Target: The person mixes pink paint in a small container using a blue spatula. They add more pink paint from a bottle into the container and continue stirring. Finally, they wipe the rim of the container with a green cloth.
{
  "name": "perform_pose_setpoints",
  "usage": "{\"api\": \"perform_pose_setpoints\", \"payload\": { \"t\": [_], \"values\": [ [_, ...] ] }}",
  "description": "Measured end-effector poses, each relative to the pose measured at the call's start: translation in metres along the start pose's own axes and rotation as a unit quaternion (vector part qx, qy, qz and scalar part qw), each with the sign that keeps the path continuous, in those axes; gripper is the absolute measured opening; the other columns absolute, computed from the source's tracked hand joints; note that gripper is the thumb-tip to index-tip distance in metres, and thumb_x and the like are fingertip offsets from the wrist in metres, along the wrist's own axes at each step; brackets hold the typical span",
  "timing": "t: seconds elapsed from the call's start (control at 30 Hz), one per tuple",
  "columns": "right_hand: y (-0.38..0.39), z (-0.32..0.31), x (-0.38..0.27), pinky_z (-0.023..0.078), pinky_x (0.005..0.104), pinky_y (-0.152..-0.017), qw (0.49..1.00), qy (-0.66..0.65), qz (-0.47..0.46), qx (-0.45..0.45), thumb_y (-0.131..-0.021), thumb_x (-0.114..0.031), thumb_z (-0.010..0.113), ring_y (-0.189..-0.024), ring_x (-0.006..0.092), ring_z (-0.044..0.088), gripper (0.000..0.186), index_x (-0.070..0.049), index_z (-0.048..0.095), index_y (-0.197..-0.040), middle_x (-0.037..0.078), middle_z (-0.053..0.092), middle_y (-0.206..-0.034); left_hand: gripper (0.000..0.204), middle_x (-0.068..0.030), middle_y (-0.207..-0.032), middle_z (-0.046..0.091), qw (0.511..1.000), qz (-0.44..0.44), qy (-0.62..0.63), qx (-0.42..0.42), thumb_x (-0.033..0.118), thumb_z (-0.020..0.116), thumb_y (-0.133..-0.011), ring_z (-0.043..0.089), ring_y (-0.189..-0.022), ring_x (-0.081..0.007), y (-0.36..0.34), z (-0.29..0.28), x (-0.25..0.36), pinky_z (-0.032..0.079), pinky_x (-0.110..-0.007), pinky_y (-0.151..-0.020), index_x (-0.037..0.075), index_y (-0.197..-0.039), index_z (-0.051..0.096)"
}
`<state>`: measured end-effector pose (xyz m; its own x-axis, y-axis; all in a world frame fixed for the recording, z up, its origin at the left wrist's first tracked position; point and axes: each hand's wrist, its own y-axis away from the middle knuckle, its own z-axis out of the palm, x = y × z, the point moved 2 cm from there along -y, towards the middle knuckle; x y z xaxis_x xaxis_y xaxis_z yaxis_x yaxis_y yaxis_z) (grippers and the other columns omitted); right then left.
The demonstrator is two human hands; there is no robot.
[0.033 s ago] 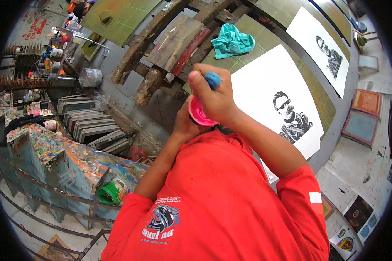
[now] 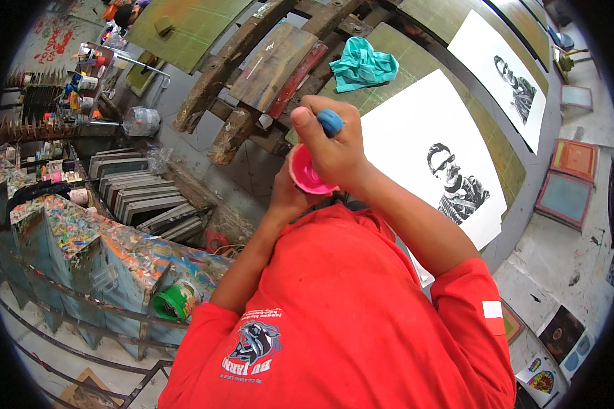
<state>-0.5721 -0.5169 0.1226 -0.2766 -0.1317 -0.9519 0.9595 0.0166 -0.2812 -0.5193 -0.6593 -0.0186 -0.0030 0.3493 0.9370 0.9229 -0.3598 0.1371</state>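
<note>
My left hand grips a small cup with bright pink contents, just above my red shirt. My right hand is closed round a blue handle, held over the cup's mouth; whatever is at the handle's lower end is hidden. Beyond my hands a crumpled teal cloth lies on a green board. To the right lie a white sheet with a black portrait print and a second printed sheet farther back.
A worn wooden rack stands ahead. On the left are stacked screen frames, a paint-spattered ledge, several paint containers and a green bucket. Colored screens lie along the far right.
My right hand and the blue handle have shifted slightly up and left; the cup's mouth shows a little higher in my left hand.
</note>
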Motion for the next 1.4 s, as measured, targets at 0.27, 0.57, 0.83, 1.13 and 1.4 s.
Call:
{"api": "perform_pose_setpoints", "payload": {
  "t": [0.27,0.57,0.83,1.13,1.4],
  "values": [
    [0.004,0.000,-0.010,0.035,0.0326,-0.052,0.996,-0.044,0.077,-0.012,-0.100,-0.033,0.063,-0.055,0.0174,0.036,0.047,-0.002,0.048,-0.068,0.009,0.038,-0.059,0.083,-0.0100,-0.132,0.060,0.992,0.105,-0.037,0.052,0.028,0.094,-0.070,0.061,-0.120,-0.0247,-0.002,-0.004,0.002,0.051,-0.036,-0.098,0.008,-0.138,0.049],
    [0.014,0.006,-0.012,0.034,0.0364,-0.049,0.998,-0.041,0.011,-0.053,-0.099,-0.034,0.065,-0.053,0.0233,0.032,0.048,-0.003,0.048,-0.067,0.011,0.036,-0.059,0.077,-0.0092,-0.126,0.061,0.985,0.162,0.047,0.045,0.024,0.091,-0.075,0.061,-0.117,-0.0238,-0.006,0.003,-0.006,0.050,-0.036,-0.097,0.008,-0.137,0.049],
    [0.026,-0.023,-0.019,0.036,0.0330,-0.052,0.997,-0.039,0.022,-0.061,-0.101,-0.034,0.063,-0.058,0.0117,0.038,0.047,-0.003,0.049,-0.069,0.004,0.042,-0.059,0.095,-0.0180,-0.139,0.056,0.978,0.129,-0.141,0.079,0.034,0.093,-0.067,0.059,-0.125,-0.0364,-0.008,-0.006,-0.022,0.050,-0.044,-0.102,0.007,-0.143,0.044],
    [0.041,-0.033,-0.013,0.032,0.0326,-0.048,0.999,-0.049,-0.024,0.007,-0.102,-0.036,0.062,-0.053,0.0124,0.036,0.053,-0.002,0.043,-0.067,0.005,0.038,-0.058,0.099,-0.0185,-0.142,0.054,0.981,0.099,-0.150,0.070,0.035,0.093,-0.066,0.058,-0.126,-0.0384,-0.011,-0.007,-0.009,0.050,-0.045,-0.103,0.007,-0.145,0.041],
    [0.032,-0.030,-0.012,0.033,0.0334,-0.047,0.997,0.045,-0.055,-0.009,-0.102,-0.036,0.062,-0.052,0.0114,0.037,0.051,-0.003,0.045,-0.066,0.005,0.037,-0.056,0.089,-0.0156,-0.131,0.060,0.988,0.093,-0.104,0.061,0.036,0.092,-0.067,0.062,-0.116,-0.0376,-0.015,-0.005,0.001,0.052,-0.044,-0.095,0.009,-0.138,0.047]
  ]
}}
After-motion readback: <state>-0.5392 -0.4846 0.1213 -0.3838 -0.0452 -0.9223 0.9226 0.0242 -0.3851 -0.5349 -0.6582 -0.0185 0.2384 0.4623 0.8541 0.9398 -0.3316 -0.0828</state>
